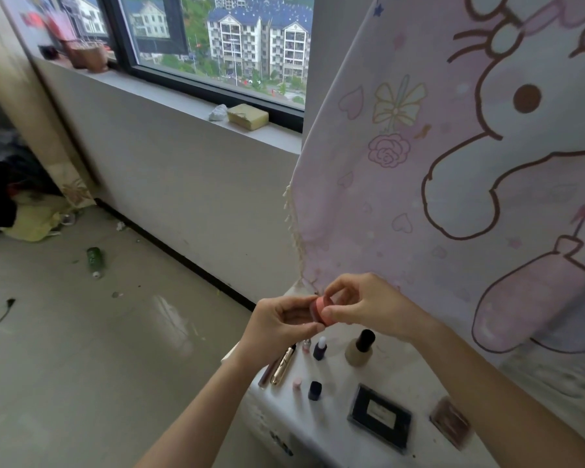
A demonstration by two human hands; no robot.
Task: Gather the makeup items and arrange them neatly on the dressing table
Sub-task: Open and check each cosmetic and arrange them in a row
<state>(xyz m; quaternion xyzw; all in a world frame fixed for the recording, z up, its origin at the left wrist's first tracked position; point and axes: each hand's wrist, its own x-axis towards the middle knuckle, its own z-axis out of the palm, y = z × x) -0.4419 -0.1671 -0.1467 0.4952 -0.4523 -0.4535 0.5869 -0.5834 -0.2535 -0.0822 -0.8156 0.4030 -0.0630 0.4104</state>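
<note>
Small round coral-pink makeup pot (pixel 319 310) held aloft above far end of white worktop (pixel 325 430), its axis lying level between hands. Left hand (pixel 281 319) fingers (pixel 306 328) curl round one end; right hand (pixel 368 305) thumb and forefinger pinch the other. Neither nearer.

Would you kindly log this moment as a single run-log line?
left hand: holds pink jar | right hand: pinches pink jar | where: over dressing table | on table: beige bottle, black compact
</note>
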